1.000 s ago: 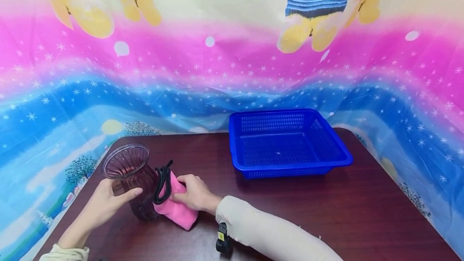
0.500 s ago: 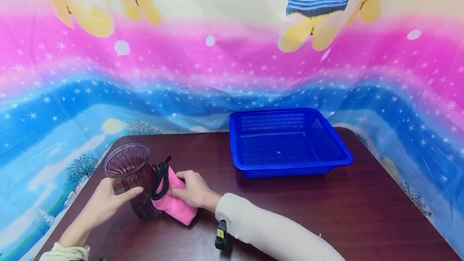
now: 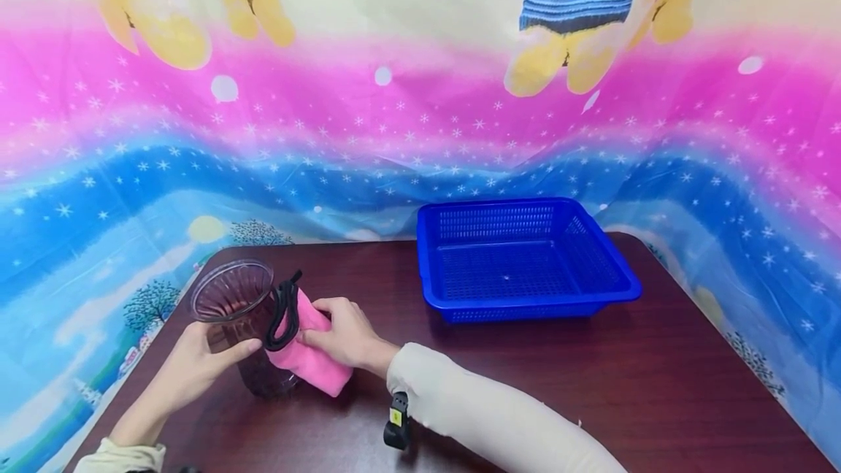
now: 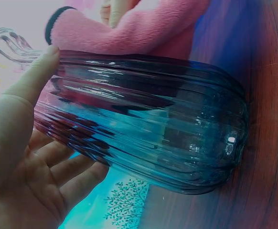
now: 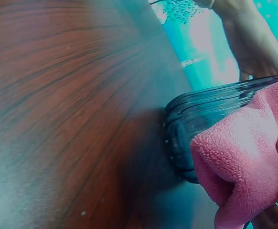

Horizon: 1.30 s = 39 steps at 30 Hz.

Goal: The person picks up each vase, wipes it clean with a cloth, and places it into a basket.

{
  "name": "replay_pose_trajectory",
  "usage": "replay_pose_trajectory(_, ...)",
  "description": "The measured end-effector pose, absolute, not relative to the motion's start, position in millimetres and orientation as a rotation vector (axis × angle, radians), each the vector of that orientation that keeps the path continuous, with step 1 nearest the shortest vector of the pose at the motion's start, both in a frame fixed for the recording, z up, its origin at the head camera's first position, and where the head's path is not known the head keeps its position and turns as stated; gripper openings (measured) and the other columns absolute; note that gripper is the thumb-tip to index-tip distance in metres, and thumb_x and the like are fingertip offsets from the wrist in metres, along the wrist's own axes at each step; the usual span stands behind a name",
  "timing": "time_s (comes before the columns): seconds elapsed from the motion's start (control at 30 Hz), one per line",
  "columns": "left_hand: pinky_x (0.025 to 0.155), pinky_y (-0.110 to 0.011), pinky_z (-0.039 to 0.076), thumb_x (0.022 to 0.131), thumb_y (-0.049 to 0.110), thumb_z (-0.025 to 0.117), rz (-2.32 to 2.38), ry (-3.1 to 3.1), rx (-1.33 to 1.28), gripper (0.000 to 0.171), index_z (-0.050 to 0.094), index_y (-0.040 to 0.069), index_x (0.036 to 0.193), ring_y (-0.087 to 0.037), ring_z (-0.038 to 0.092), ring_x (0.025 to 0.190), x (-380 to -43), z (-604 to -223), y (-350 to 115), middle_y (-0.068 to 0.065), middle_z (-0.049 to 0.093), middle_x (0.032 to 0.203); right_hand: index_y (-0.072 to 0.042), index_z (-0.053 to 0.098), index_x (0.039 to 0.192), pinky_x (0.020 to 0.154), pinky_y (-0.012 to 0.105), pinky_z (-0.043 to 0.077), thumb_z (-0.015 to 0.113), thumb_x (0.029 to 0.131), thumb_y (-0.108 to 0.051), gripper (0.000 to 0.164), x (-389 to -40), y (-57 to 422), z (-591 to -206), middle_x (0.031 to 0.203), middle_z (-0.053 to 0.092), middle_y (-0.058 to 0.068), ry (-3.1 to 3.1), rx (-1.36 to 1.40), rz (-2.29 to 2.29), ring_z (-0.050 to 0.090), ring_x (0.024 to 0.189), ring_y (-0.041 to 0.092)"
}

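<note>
A ribbed, see-through glass vase (image 3: 266,378) with a flared rim stands at the left of the table, leaning slightly. My left hand (image 3: 187,367) grips it around the neck, thumb on one side and fingers on the other, as the left wrist view shows. In my right hand (image 3: 346,336) is a folded pink fleecy cloth (image 3: 318,367) with black edging, held against the vase's right side. In the right wrist view the cloth (image 5: 244,152) covers part of the glass, and most of the right hand is hidden behind it.
A blue plastic basket (image 3: 525,305) with perforated walls stands at the back right of the dark wooden table (image 3: 578,385). Behind the table hangs a colourful printed backdrop (image 3: 447,122). A black strap device (image 3: 396,420) hangs at the right sleeve.
My right hand and the cloth have shifted slightly up and left along the vase, and the cloth's black edge now overlaps the glass more. The left hand keeps its hold with little movement.
</note>
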<state>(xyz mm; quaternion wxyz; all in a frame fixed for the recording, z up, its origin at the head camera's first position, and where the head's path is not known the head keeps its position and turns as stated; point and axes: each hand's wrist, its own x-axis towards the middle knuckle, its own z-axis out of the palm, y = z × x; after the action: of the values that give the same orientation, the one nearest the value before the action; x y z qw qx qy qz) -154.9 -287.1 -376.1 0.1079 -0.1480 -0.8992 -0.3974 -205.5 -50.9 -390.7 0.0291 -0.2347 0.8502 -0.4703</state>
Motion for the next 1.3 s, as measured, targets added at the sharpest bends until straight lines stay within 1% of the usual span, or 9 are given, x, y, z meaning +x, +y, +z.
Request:
replay_pose_trajectory(0.3, 0.076, -0.01, 0.051, 0.085, 0.012, 0.072, -1.161, -2.646, -0.448, 0.043, 0.057, 0.003, 0.124, 0.012, 0.061, 0.093, -155, -376, -288, 0.036, 0.059, 0.102, -0.018, 0.07, 0.11, 0.06, 0.013, 0.047, 0.076, 0.082, -0.03, 0.031, -206, -55, -377, 0.086, 0.069, -0.008, 2.582, -0.703, -1.533, 0.055, 0.069, -0.001)
replay_pose_trajectory(0.6, 0.074, -0.011, 0.051, 0.084, 0.009, 0.074, -1.182, -2.619, -0.464, 0.043, 0.058, 0.004, 0.123, 0.012, 0.061, 0.091, -154, -374, -288, 0.033, 0.06, 0.101, -0.017, 0.07, 0.109, 0.058, 0.014, 0.047, 0.075, 0.081, -0.028, 0.03, -207, -58, -368, 0.084, 0.069, -0.007, 2.587, -0.721, -1.542, 0.057, 0.07, 0.003)
replay_pose_trajectory(0.77, 0.075, -0.009, 0.05, 0.084, 0.014, 0.075, -1.137, -2.644, -0.42, 0.042, 0.059, 0.005, 0.122, 0.014, 0.059, 0.092, -153, -372, -288, 0.033, 0.06, 0.1, -0.017, 0.069, 0.111, 0.058, 0.014, 0.048, 0.074, 0.084, -0.028, 0.03, -206, -57, -371, 0.086, 0.069, -0.006, 2.553, -0.706, -1.535, 0.056, 0.068, -0.001)
replay_pose_trajectory(0.9, 0.075, -0.009, 0.05, 0.084, 0.016, 0.074, -1.109, -2.665, -0.402, 0.042, 0.059, 0.006, 0.122, 0.015, 0.059, 0.092, -155, -373, -289, 0.035, 0.058, 0.1, -0.017, 0.069, 0.113, 0.06, 0.014, 0.048, 0.075, 0.084, -0.029, 0.032, -205, -56, -375, 0.089, 0.07, -0.006, 2.545, -0.71, -1.525, 0.055, 0.07, -0.001)
replay_pose_trajectory(1.03, 0.076, -0.01, 0.051, 0.085, 0.016, 0.073, -1.131, -2.662, -0.417, 0.042, 0.058, 0.005, 0.123, 0.014, 0.06, 0.093, -155, -374, -288, 0.036, 0.058, 0.101, -0.018, 0.069, 0.111, 0.06, 0.013, 0.047, 0.075, 0.083, -0.028, 0.03, -205, -54, -379, 0.086, 0.069, -0.007, 2.563, -0.734, -1.496, 0.055, 0.07, -0.001)
replay_pose_trajectory(1.3, 0.076, -0.012, 0.053, 0.087, 0.016, 0.072, -1.196, -2.664, -0.418, 0.042, 0.057, 0.006, 0.124, 0.012, 0.061, 0.093, -155, -375, -286, 0.033, 0.06, 0.102, -0.018, 0.07, 0.106, 0.059, 0.012, 0.045, 0.076, 0.08, -0.022, 0.026, -206, -51, -393, 0.081, 0.066, -0.01, 2.586, -0.763, -1.437, 0.052, 0.069, -0.002)
